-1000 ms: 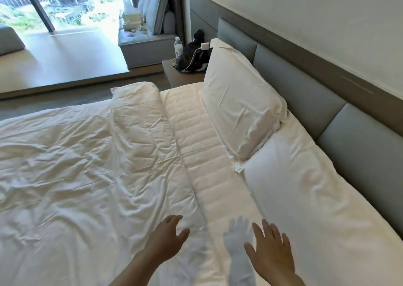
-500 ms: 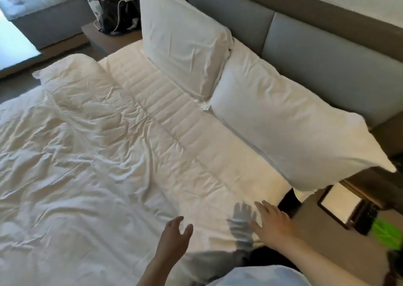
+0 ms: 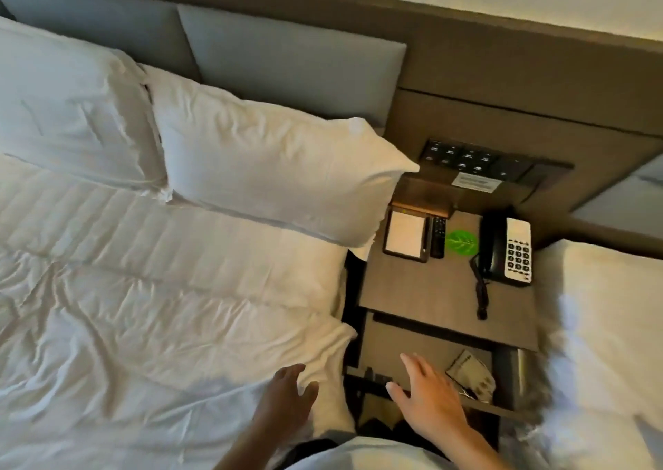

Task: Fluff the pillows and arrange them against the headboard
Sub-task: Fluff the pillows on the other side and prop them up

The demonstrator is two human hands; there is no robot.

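Two white pillows lean against the grey padded headboard. The far pillow is at the left, and the near pillow overhangs the bed's right edge. My left hand hovers open over the rumpled white duvet at the bed's near corner. My right hand is open with spread fingers above the lower shelf of the nightstand. Neither hand holds anything, and both are well short of the pillows.
On the nightstand are a notepad, a remote, a green round sticker and a corded phone. A switch panel is on the wall above. A second white bed lies at right.
The view has swung right, from along the bed to the bed's right edge and the nightstand. Both hands stay open and empty; the right hand now hovers over the nightstand shelf instead of the bed.
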